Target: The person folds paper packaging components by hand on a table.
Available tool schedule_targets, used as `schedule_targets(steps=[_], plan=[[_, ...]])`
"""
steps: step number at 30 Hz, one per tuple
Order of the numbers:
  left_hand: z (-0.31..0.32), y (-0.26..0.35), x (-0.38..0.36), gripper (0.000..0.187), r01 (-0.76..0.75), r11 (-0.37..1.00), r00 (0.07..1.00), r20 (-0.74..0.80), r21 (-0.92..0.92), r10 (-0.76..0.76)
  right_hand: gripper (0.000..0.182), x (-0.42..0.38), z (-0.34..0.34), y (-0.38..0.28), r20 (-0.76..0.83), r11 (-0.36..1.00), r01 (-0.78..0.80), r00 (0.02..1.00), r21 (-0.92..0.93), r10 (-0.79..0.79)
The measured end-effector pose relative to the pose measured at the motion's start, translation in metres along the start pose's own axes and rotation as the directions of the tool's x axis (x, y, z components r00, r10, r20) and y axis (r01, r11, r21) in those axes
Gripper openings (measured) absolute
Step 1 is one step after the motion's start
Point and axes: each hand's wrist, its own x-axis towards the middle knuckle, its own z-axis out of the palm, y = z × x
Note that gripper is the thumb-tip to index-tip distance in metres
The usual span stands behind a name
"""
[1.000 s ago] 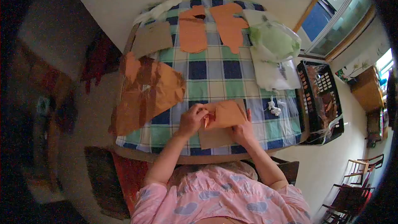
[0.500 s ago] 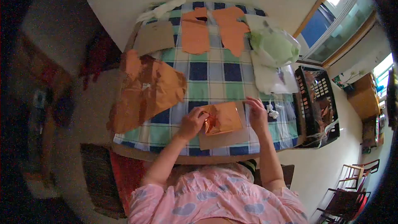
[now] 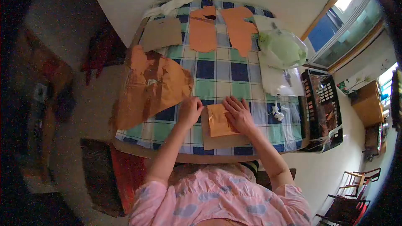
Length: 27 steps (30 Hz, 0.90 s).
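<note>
A square of shiny copper-coloured foil (image 3: 217,127) lies on a slightly larger piece of brown cardboard (image 3: 209,143) near the table's front edge. My right hand (image 3: 239,116) rests flat on the right part of the foil, fingers stretched out. Just left of the foil is my left hand (image 3: 191,110), its fingers curled together; whatever they may hold is hidden. Farther left, a large crumpled copper foil sheet (image 3: 155,92) spreads over the table.
On the checked tablecloth (image 3: 215,86) lie orange foil pieces (image 3: 203,35), a brown cardboard sheet (image 3: 161,33), a pale green plastic bag (image 3: 284,50) and a crumpled white scrap (image 3: 278,114). A black plastic crate (image 3: 322,109) stands against the table's right side.
My left hand has let go of the foil's left edge and shifted slightly left. My right hand has moved left and now lies flat on the foil, which looks smoother.
</note>
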Motion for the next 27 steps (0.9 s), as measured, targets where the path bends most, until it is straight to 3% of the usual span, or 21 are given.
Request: schedule_targets(steps=[12,13,15,18,21,25,26,27], plan=[[0.007,0.004,0.002,0.010,0.027,0.999,1.000,-0.003,0.025,-0.027,0.045,-0.009,-0.016,0.006,0.077,0.988,0.146,0.986,0.059,-0.150],[0.008,0.009,0.002,0.012,0.012,0.997,0.997,-0.076,0.075,-0.006,0.044,-0.008,-0.016,0.006,0.070,0.987,0.151,0.985,0.054,-0.155],[0.019,0.027,0.000,0.021,-0.001,0.985,0.975,-0.220,0.172,0.039,0.044,-0.010,-0.009,0.008,0.061,0.987,0.151,0.986,0.054,-0.154],[0.068,0.032,-0.013,0.042,-0.197,0.944,0.946,-0.202,0.265,0.254,0.042,-0.010,-0.010,0.006,0.044,0.990,0.131,0.990,0.055,-0.133],[0.083,0.044,-0.035,0.055,-0.188,0.936,0.971,-0.089,0.297,0.223,0.042,-0.009,-0.012,0.001,0.009,0.989,0.134,0.991,0.054,-0.135],[0.086,0.039,-0.050,0.059,-0.195,0.931,0.973,-0.061,0.308,0.224,0.034,-0.011,-0.008,0.008,-0.092,0.983,0.146,0.986,0.107,-0.137],[0.087,0.039,-0.051,0.060,-0.179,0.924,0.978,-0.044,0.339,0.206,0.034,-0.013,-0.008,0.011,-0.158,0.913,-0.065,0.978,0.402,0.139],[0.084,0.042,-0.049,0.061,-0.163,0.914,0.982,-0.030,0.370,0.188,0.033,-0.013,-0.008,0.015,-0.138,0.712,-0.219,0.903,0.667,0.407]])
